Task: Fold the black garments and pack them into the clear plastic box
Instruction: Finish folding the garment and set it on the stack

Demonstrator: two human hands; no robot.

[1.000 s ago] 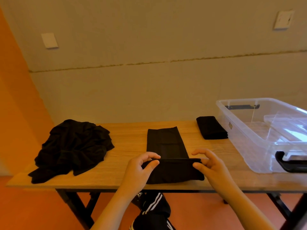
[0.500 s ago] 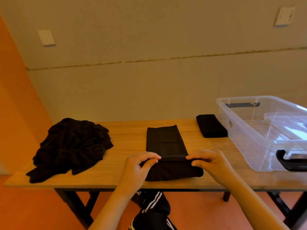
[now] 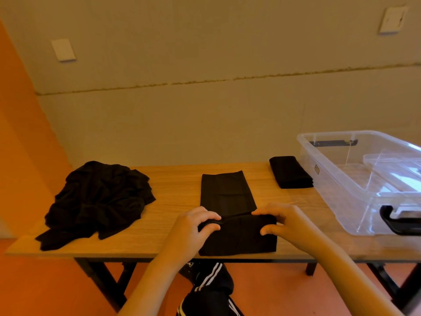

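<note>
Pinching the doubled edge of a black garment (image 3: 227, 213) from both ends, the left hand (image 3: 196, 226) and the right hand (image 3: 282, 222) each grip the rolled fold with thumb beneath and fingers on top. This garment lies as a long strip at the middle of the table (image 3: 177, 185); its near part is already turned over on itself by the front edge, while the flat remainder stretches away toward the wall.

The step in hand, as I judge it, is folding this strip lengthwise in stages. The next move calls for carrying the gripped fold farther over the flat part, keeping both ends level so the bundle stays square, then pressing it down.

Compared with a second ago, the fold has advanced up the strip: the doubled part looks thicker and less flat cloth shows beyond the hands. The right hand, which had its fingers spread loosely at the fold's end, now closes on it.

Beyond the strip, to its right, a folded black garment (image 3: 290, 172) rests just beside the clear plastic box (image 3: 355, 179), not yet inside it. The box sits at the table's right end, open on top, with only a clear tray or lid visible within. Left of the strip, well apart, lies a heap of unfolded black garments (image 3: 98, 201).
</note>
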